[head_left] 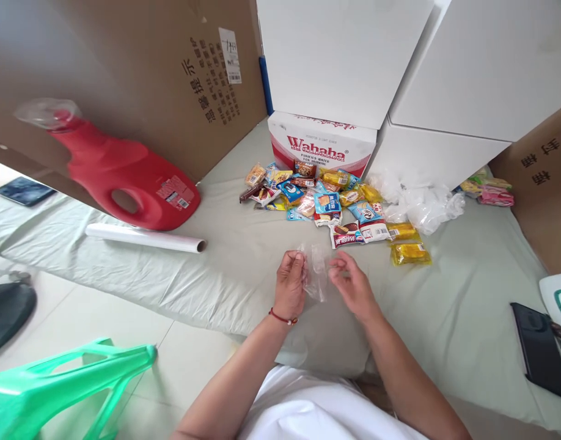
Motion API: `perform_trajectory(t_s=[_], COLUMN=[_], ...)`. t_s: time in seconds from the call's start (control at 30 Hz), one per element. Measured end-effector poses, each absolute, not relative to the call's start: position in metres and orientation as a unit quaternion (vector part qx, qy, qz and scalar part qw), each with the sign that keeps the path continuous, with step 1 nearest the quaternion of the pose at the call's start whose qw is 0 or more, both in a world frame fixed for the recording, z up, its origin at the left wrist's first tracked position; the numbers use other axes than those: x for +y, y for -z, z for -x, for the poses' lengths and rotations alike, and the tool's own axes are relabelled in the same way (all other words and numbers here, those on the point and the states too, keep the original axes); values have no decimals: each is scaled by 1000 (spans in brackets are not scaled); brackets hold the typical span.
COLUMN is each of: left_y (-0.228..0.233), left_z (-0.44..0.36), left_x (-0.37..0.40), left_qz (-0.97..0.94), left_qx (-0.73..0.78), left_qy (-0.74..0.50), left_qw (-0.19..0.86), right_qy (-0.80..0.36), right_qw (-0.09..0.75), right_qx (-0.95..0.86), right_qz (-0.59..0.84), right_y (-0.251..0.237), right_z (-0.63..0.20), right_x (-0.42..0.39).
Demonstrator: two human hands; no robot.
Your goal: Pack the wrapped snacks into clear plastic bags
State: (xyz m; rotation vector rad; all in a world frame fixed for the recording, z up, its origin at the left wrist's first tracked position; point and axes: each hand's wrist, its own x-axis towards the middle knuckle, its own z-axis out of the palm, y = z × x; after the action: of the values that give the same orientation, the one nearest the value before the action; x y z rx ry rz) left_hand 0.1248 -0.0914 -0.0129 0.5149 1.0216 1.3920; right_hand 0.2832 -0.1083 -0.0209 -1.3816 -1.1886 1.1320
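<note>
A small clear plastic bag [318,269] hangs upright over the bed, pinched at its left side between the thumb and fingers of my left hand [291,281]. A red cord bracelet [283,316] circles that wrist. Just right of the bag is my right hand [351,282], its fingers loosely bent and apart, with nothing visible in them. Beyond both hands lies a pile of small wrapped snacks [327,203] in several colours. Two yellow-wrapped snacks [409,253] sit at the pile's right end.
A Wahaha carton [324,143] stands behind the snacks, with crumpled clear bags [427,208] to the right. Leftward are a red detergent jug [134,177] and a roll of film [145,237]. A phone [541,348] lies far right; a green stool [74,379] stands on the floor.
</note>
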Motion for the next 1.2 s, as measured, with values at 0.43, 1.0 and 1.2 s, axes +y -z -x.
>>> perform_trajectory(t_s=[0.43, 1.0, 1.2], left_y=[8, 39, 36], left_z=[-113, -82, -72], left_x=[-104, -57, -63], left_qz=[-237, -380, -394], left_qx=[404, 512, 545], left_qy=[-590, -538, -541], left_qw=[658, 551, 506], right_qy=[-675, -499, -434], right_qw=[431, 392, 417], right_qx=[-287, -357, -415], right_qz=[526, 686, 682], right_y=[19, 11, 0], right_z=[-267, -380, -385], right_x=[-97, -177, -162])
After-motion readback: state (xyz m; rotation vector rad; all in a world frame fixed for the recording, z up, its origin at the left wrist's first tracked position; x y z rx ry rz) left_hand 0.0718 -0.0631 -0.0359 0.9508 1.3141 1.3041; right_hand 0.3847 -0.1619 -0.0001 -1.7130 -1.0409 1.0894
